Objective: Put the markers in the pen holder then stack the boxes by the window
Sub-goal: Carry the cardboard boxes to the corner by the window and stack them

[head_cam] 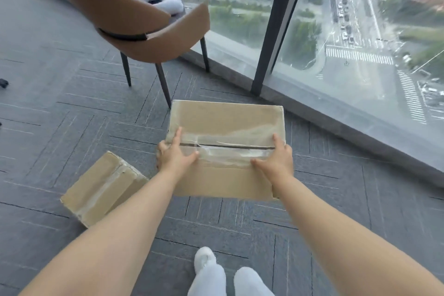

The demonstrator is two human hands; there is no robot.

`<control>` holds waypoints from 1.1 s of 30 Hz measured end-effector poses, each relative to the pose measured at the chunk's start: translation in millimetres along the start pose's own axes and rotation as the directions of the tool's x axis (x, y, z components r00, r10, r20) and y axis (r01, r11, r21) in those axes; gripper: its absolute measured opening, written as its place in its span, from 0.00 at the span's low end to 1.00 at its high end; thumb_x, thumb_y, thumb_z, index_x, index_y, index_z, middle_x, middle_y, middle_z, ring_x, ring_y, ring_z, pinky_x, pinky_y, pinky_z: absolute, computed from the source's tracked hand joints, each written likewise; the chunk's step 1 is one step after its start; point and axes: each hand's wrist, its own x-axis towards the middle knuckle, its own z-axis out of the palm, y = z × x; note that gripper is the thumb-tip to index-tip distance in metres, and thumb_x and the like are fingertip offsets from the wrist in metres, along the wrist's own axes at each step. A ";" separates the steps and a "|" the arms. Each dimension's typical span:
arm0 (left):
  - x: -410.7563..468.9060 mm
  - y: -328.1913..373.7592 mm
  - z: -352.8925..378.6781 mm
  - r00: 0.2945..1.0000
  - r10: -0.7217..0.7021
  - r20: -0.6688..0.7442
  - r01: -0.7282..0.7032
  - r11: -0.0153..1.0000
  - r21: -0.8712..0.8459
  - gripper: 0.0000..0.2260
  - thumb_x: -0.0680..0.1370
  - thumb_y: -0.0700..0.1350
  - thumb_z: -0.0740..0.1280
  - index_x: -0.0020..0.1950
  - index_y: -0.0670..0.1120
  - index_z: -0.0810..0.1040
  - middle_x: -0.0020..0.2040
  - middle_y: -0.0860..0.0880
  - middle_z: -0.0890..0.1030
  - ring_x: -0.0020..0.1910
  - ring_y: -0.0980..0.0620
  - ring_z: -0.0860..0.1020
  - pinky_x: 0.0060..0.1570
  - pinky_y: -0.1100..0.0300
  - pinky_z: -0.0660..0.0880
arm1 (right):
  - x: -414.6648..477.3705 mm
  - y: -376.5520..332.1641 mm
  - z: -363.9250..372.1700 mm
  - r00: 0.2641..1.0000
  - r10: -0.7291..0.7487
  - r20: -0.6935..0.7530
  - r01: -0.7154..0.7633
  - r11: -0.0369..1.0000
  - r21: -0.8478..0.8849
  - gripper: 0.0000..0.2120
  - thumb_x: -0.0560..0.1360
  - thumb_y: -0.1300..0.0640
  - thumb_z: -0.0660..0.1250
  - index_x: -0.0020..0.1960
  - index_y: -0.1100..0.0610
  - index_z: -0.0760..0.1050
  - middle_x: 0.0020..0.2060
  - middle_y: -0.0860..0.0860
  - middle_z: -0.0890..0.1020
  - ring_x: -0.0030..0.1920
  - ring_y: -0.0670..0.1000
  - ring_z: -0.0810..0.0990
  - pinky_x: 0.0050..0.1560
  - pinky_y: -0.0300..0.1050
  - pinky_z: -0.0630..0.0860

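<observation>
A large taped cardboard box point(225, 122) is held between both my hands above the grey carpet, close to the window. My left hand point(175, 154) grips its left edge, thumb on top and fingers curled down the side. My right hand point(276, 158) grips the right edge the same way. A smaller taped cardboard box point(101, 187) lies on the floor to the lower left, partly behind my left forearm. No markers or pen holder are in view.
A brown chair point(134, 24) with dark legs stands at the back left, a grey ring cushion point(158, 0) on its seat. The floor-to-ceiling window point(348, 43) with a dark frame post point(271, 38) runs along the right. My white-clad legs point(216, 276) are at the bottom.
</observation>
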 end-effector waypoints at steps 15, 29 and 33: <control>-90.8 193.7 4.6 0.922 0.346 0.171 -0.365 0.927 0.091 0.37 0.72 0.57 0.69 0.75 0.63 0.51 0.73 0.42 0.56 0.70 0.38 0.60 0.68 0.41 0.64 | -70.6 35.8 -188.9 0.928 0.198 -0.315 -0.104 0.952 0.289 0.43 0.67 0.57 0.74 0.75 0.50 0.55 0.73 0.56 0.58 0.71 0.55 0.64 0.66 0.47 0.66; -268.7 373.2 176.9 0.788 0.532 0.310 -0.586 0.802 0.115 0.36 0.72 0.57 0.69 0.74 0.63 0.53 0.73 0.41 0.58 0.69 0.38 0.62 0.68 0.43 0.63 | -117.4 234.6 -394.8 0.796 0.366 -0.482 -0.131 0.882 0.452 0.40 0.69 0.59 0.72 0.75 0.49 0.55 0.71 0.55 0.60 0.68 0.55 0.67 0.61 0.45 0.68; -329.3 426.9 242.0 0.725 0.578 0.375 -0.649 0.755 0.093 0.37 0.71 0.58 0.70 0.74 0.63 0.53 0.72 0.41 0.60 0.69 0.38 0.63 0.68 0.43 0.65 | -134.3 302.9 -463.5 0.735 0.422 -0.530 -0.163 0.869 0.467 0.41 0.69 0.57 0.73 0.75 0.49 0.55 0.69 0.55 0.62 0.66 0.56 0.69 0.61 0.48 0.70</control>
